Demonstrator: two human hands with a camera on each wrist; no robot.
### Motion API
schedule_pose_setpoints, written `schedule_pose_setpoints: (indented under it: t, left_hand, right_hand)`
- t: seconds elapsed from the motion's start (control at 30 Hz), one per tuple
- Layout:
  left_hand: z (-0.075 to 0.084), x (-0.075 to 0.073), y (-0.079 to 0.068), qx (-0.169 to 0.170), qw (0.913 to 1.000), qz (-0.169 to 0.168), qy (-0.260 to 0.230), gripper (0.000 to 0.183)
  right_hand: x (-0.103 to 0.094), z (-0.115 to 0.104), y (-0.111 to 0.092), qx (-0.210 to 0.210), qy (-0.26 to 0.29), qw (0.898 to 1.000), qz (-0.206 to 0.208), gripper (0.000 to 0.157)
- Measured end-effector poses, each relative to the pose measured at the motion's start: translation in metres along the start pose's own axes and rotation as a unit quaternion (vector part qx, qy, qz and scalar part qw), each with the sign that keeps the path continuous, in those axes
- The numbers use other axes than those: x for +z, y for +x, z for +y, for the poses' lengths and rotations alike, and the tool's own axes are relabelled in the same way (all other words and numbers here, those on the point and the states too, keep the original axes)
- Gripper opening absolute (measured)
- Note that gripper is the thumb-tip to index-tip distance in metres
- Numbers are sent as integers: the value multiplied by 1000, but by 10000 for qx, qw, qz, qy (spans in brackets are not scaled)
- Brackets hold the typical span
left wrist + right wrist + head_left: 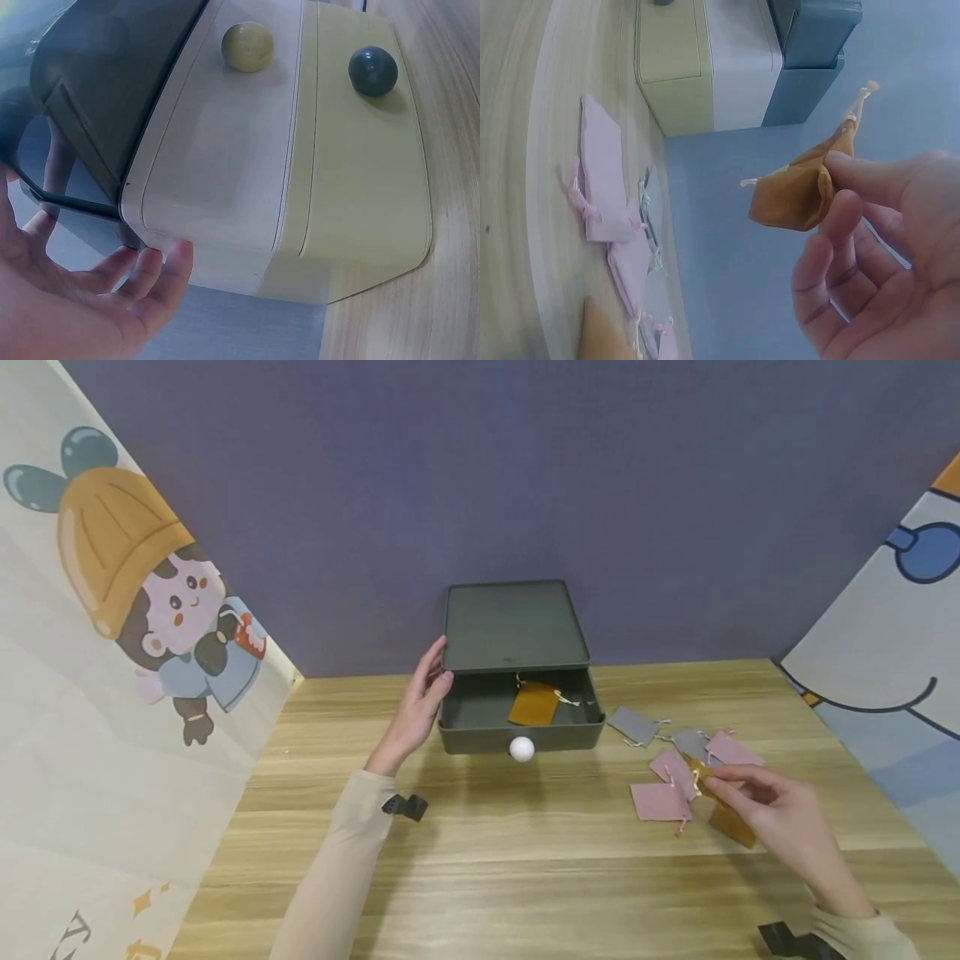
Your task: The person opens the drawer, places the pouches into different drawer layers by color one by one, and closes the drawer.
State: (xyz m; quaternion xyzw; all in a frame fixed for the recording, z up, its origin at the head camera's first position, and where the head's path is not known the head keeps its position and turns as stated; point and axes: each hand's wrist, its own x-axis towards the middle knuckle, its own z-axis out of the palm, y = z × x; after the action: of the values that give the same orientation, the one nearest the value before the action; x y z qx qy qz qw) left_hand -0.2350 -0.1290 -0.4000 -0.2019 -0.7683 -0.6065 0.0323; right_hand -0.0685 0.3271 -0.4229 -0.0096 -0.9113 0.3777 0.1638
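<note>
A dark grey-green drawer stands pulled out at the top of a small chest, with a mustard drawstring pouch lying in it. My left hand rests against the chest's left side. In the left wrist view its fingertips touch the side near the white drawer, fingers loosely bent. Between thumb and forefinger, my right hand pinches another mustard drawstring pouch, lifted above the table. Below that hand lies one more mustard pouch.
Pink pouches and grey pouches lie on the wooden table right of the chest. A white knob juts from the drawer front. Lower down is a yellow drawer. A blue-grey panel rises behind.
</note>
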Motion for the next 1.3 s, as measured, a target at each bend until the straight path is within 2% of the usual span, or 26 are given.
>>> schedule_pose_setpoints:
  t: [0.2,0.47,0.77,1.3]
  left_hand:
    - [-2,0,0,-22,10000,29,-24,60]
    - [-6,2,0,-5,9999,134,-95,61]
    - [-3,5,-3,23,9997,232,-121,62]
    - [-3,4,0,134,9996,211,-133,62]
  right_hand:
    - [4,-6,3,-101,34,9999,1,13]
    - [9,-13,8,-27,-8,9999,-159,15]
    - [16,-17,12,-166,312,9991,-249,12]
    - [17,-36,25,-286,168,9990,-314,15]
